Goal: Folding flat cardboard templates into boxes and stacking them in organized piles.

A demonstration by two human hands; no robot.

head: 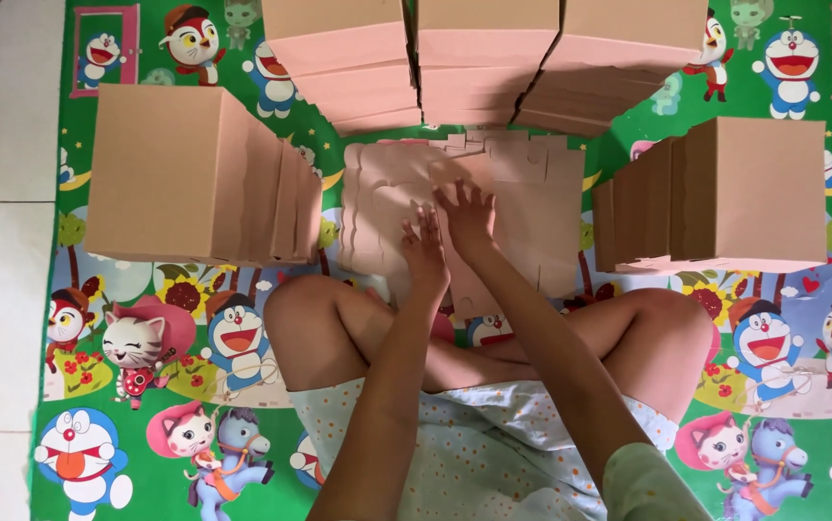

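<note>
Head view: a person sits cross-legged on a cartoon-print play mat [194, 405], hemmed in by folded cardboard boxes at left [160, 174], right [749, 188] and along the mat's far edge [484, 58]. Little open mat remains between them. Both the left hand [424, 246] and right hand [466, 217] lie flat, fingers spread, pressing on the stack of flat cardboard blanks [522, 203] just beyond the knees, gripping nothing.

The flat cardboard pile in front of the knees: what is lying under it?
The flat cardboard pile lies on the cartoon play mat, which shows around its edges. Both hands, left and right, rest on top. The mat directly beneath is covered, so anything there cannot be seen.
</note>
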